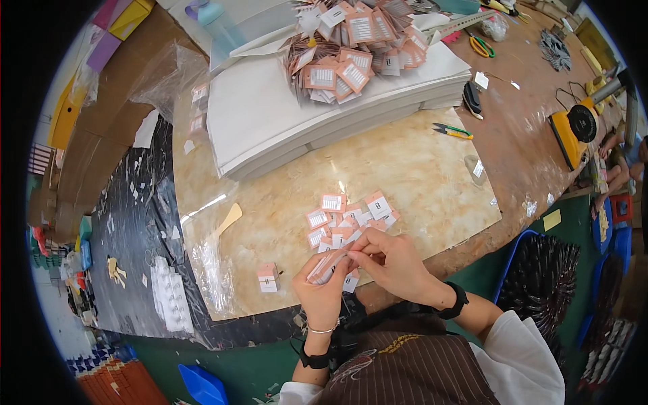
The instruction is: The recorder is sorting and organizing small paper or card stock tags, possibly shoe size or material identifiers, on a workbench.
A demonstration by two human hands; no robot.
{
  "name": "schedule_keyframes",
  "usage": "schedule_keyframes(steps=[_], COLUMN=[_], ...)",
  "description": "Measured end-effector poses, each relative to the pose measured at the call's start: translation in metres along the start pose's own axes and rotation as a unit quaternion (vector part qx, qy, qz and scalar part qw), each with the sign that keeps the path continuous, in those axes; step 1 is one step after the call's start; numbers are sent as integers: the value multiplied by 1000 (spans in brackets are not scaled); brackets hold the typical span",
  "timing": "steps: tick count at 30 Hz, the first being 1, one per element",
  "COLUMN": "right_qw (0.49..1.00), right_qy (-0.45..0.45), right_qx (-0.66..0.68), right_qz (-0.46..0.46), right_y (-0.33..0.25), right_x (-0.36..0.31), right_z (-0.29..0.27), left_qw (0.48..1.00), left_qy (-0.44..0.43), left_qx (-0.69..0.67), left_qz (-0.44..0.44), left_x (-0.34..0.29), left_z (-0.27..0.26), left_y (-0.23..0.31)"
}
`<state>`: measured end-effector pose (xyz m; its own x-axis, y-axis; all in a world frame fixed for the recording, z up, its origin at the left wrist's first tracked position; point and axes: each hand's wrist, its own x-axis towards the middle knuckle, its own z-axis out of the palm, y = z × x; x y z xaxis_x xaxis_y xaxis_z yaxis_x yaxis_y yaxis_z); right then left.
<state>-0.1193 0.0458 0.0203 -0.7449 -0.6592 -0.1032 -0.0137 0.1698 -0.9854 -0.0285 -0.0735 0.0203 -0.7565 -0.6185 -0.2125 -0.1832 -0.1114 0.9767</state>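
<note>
In my left hand point(320, 291) is a small stack of pink-and-white cards point(327, 267), held with the fingers wrapped round its sides. My right hand point(391, 263) meets it at the top edge of the stack, thumb and forefinger pinched there; whether a single card is between those fingertips is too small to tell. Just beyond both hands lies a loose heap of the same kind of cards point(333, 202), some face up with printed lines. One more small pile of cards point(268, 277) sits apart, left of my left hand, on the marbled tabletop sheet point(270, 196).
A big mound of cards point(358, 40) rests on a thick stack of white paper point(250, 128) at the back. Green-handled thread snips point(453, 131) and a black brush-like tool point(472, 100) lie to the right. A blue crate of dark items point(540, 277) stands below the table's right edge.
</note>
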Motion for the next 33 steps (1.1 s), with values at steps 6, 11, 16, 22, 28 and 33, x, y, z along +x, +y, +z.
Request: schedule_keyframes(steps=[6, 11, 16, 22, 28, 33], right_qw=[998, 996, 999, 965, 989, 889], right_qy=[2, 47, -1, -141, 68, 304], right_qx=[-68, -65, 36, 198, 98, -328], right_qz=[-7, -50, 29, 102, 85, 100], right_y=[-5, 8, 10, 33, 60, 60], right_x=[0, 0, 4, 16, 46, 69], right_z=[-2, 2, -4, -24, -68, -159], left_qw=[1000, 997, 989, 965, 988, 992], left_qy=[21, 8, -34, -82, -122, -66], left_qx=[-9, 77, 122, 235, 86, 44], left_qz=[12, 21, 72, 88, -39, -97], left_x=[-2, -1, 2, 9, 22, 44], left_z=[3, 3, 0, -6, -15, -21], left_y=[1, -4, -8, -10, -19, -40])
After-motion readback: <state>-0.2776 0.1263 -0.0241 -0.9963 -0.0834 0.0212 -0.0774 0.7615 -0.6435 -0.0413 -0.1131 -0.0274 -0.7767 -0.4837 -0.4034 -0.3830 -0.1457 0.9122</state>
